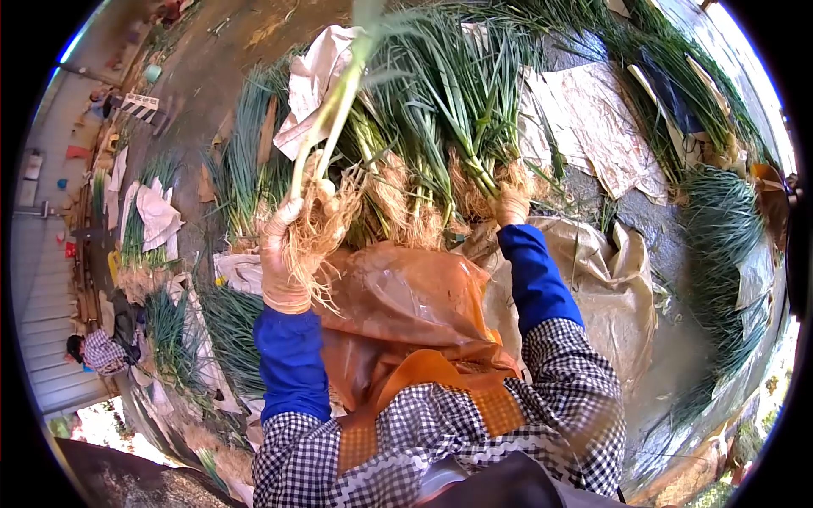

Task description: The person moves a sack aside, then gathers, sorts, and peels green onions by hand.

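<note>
My left hand (278, 254) is closed round a few spring onions (337, 114), whose pale stems rise towards the camera. Their tangled, straw-coloured roots (318, 233) hang beside the fingers. At the front edge of a leafy heap (415, 93), my right hand (511, 205) is closed on the root end of more spring onions, its fingers partly hidden by roots. The heap's roots face me and its long green leaves point away. Below both hands an orange plastic apron (398, 288) covers my lap.
Tan sacking (593, 271) lies at my right, with a pale sheet (593, 118) beyond it. More bundles of greens (720, 262) line the right side, and others (246, 161) lie left. A person (106, 351) is at the far left.
</note>
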